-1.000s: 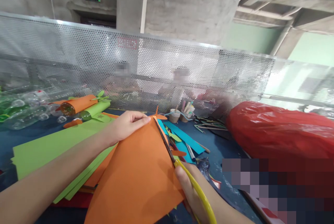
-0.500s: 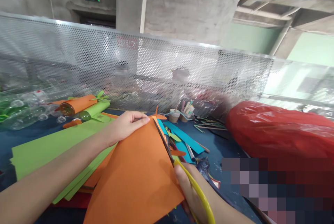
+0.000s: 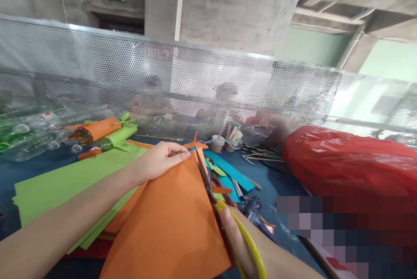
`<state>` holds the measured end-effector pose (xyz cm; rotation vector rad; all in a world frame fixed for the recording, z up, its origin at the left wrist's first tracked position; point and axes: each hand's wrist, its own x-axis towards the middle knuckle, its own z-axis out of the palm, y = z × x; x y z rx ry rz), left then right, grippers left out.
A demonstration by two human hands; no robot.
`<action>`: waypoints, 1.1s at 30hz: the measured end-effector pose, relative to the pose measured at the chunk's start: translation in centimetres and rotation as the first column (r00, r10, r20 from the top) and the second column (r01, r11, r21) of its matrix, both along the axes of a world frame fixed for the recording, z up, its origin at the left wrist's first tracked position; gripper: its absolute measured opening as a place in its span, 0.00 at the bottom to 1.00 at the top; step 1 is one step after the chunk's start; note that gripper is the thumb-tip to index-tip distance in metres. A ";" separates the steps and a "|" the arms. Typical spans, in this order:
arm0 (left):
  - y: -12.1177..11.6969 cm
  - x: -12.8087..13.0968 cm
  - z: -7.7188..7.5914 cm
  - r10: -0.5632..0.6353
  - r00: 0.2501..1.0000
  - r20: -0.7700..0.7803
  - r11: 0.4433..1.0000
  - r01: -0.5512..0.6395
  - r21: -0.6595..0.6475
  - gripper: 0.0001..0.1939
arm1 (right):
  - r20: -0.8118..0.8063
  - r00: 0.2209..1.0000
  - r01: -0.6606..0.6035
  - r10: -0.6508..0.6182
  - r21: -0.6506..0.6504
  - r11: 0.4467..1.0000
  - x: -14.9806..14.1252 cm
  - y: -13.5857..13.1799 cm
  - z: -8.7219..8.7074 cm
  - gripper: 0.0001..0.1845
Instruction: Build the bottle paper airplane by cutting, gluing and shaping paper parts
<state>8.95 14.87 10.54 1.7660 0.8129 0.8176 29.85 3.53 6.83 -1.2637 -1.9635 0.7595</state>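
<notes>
My left hand (image 3: 164, 159) pinches the far edge of a large orange paper sheet (image 3: 169, 218) between thumb and fingers. My right hand (image 3: 239, 233) is closed round the yellow handles of a pair of scissors (image 3: 206, 179). The dark blades lie along the sheet's right side, their tips close to the far corner, with a narrow orange strip beside them. Beyond the corner rests an orange paper cutout (image 3: 196, 144) with pointed lobes. Under my left forearm lies a stack of green paper sheets (image 3: 74, 179).
Plastic bottles (image 3: 35, 144) lie at the left, near paper-wrapped bottles (image 3: 99, 129). Blue paper strips (image 3: 230, 168) and cups holding pens (image 3: 233, 138) stand or lie past the scissors. A red plastic bag (image 3: 345, 157) fills the right side. A perforated metal screen (image 3: 202, 79) closes off the back.
The scissors' blades have parted slightly and their tips moved a little right. My left hand and the sheet's far edge have shifted slightly, and the orange strip beside the blades shows more.
</notes>
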 end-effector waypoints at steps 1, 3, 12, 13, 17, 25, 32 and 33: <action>-0.1 0.1 0.0 -0.004 1.000 0.002 1.000 0.004 -0.006 0.16 | 0.023 1.000 -0.009 0.008 0.010 1.000 0.1 0.1 0.0 0.37; -0.2 0.2 0.0 -0.011 1.000 0.006 1.000 0.011 -0.019 0.17 | 0.054 0.998 -0.014 0.012 0.040 0.999 0.2 0.2 0.1 0.39; -0.8 0.7 0.1 -0.019 1.000 -0.008 0.999 0.019 -0.026 0.15 | 0.090 0.990 -0.121 0.109 0.135 0.983 0.3 0.6 0.4 0.41; -0.9 0.7 0.1 -0.018 1.000 -0.012 1.000 0.018 -0.025 0.15 | 0.092 0.989 -0.129 0.117 0.140 0.982 0.3 0.6 0.4 0.40; -1.0 0.8 0.2 -0.018 1.000 -0.021 1.000 0.018 -0.019 0.14 | 0.074 0.992 -0.111 0.100 0.155 0.982 0.3 0.6 0.1 0.40; -1.0 0.8 0.3 -0.010 1.000 -0.025 1.000 0.009 -0.006 0.14 | 0.052 0.995 -0.094 0.085 0.183 0.979 0.5 1.2 -0.2 0.42; -1.1 0.8 0.3 -0.015 1.000 -0.011 1.000 0.015 -0.014 0.15 | 0.042 0.997 -0.065 0.058 0.169 0.984 0.5 1.3 0.0 0.40; -1.1 0.8 0.2 -0.016 1.000 -0.009 1.000 0.016 -0.013 0.15 | 0.046 0.998 -0.054 0.048 0.151 0.987 0.5 1.3 0.0 0.40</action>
